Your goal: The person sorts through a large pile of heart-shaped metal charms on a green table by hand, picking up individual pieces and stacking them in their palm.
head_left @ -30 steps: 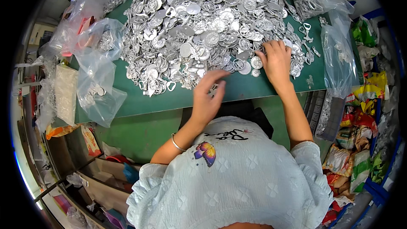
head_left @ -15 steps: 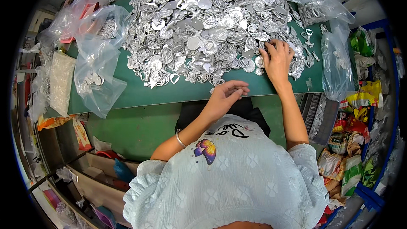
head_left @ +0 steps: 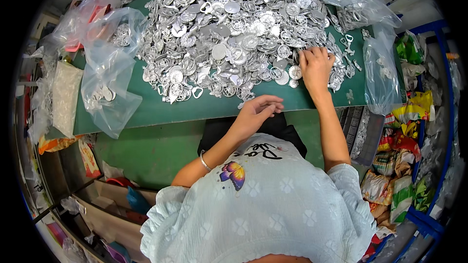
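A broad heap of silver metal pieces [head_left: 219, 34] covers most of the green tabletop [head_left: 161, 109]. Many are round openwork medallions; some have loop-shaped ends like bottle openers. At the heap's near right edge, my right hand [head_left: 317, 68] has its fingers bent down and drawn together among the pieces. Their tips are hidden, so whatever they grip cannot be made out. Just in front of the table's near edge hovers my left hand [head_left: 256, 114], palm inward, thumb apart from loosely bent fingers, with nothing seen in it. A round medallion [head_left: 295, 72] lies beside my right fingers.
Clear plastic bags [head_left: 109, 83] holding some metal pieces lie on the left, near a pale filled packet [head_left: 67, 98]. Another clear bag [head_left: 382, 75] hangs over the right edge. A dark crate [head_left: 363, 134] and colourful packages [head_left: 390, 185] stand lower right; a brown bin [head_left: 109, 216] sits lower left.
My right fingers have drawn closer together and bent further down at the heap's edge. My left hand keeps nearly the same pose. The whole view has shifted slightly.
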A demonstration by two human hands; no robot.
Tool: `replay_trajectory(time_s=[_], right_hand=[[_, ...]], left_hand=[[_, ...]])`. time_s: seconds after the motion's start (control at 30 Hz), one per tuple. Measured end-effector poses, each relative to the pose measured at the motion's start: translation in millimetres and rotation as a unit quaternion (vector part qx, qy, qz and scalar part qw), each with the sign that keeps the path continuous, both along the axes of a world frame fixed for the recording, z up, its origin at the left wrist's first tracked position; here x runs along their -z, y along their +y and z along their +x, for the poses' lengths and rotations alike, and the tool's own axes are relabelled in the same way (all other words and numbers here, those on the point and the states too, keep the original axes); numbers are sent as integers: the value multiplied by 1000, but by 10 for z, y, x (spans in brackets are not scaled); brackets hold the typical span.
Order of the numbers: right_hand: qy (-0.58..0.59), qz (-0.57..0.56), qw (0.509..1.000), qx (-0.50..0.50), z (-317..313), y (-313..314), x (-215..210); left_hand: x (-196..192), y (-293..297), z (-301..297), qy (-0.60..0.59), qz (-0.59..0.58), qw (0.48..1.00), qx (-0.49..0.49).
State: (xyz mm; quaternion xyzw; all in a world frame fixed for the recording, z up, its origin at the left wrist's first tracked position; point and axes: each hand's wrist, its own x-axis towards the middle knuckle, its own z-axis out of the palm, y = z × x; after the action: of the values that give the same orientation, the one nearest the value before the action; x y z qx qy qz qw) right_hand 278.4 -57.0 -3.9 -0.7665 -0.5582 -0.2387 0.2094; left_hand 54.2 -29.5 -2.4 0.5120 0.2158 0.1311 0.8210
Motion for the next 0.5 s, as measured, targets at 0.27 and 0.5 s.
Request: replay_trajectory(time_s=[0.27, 0.5], right_hand=[[286, 54, 949, -118, -430, -219, -253], [140, 23, 986, -91, -322, 85, -225]], left_hand=[[10, 70, 118, -41, -284, 951, -116], [424, 116, 67, -23, -361, 932, 1]])
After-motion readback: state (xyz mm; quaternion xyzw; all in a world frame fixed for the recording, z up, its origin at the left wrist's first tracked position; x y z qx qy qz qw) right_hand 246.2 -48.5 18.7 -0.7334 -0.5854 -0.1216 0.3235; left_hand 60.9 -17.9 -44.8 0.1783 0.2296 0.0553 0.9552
